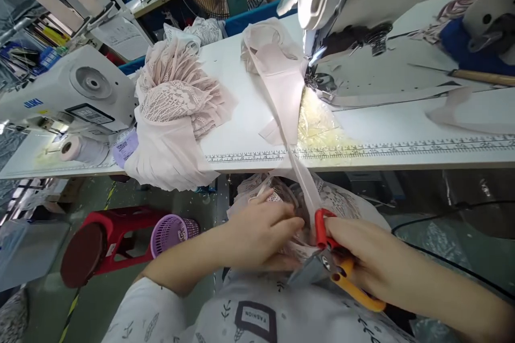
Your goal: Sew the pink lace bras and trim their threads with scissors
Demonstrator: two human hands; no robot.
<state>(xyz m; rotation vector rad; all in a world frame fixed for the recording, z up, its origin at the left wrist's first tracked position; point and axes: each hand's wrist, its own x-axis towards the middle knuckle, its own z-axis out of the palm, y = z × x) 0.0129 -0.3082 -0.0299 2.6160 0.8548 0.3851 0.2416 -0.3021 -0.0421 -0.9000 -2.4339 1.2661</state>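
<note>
My right hand (368,244) grips a pair of scissors (316,267) with one red and one orange handle. Their blades point left and down, over my lap. Beside them my left hand (259,230) is closed on pale pink lace fabric (344,198) bunched in my lap; its fingertips are partly hidden. From under the sewing machine's needle area (311,72), a pale pink fabric piece (284,77) lies on the table. A narrow strip (303,179) of it hangs over the edge, down to the scissors and the lap fabric.
A heap of pink lace garments (173,102) overhangs the table edge at left, near a thread cone (82,149) and a second sewing machine (80,91). A wooden-handled tool (483,76) lies at right. A red stool (120,230) and purple basket (167,236) stand below.
</note>
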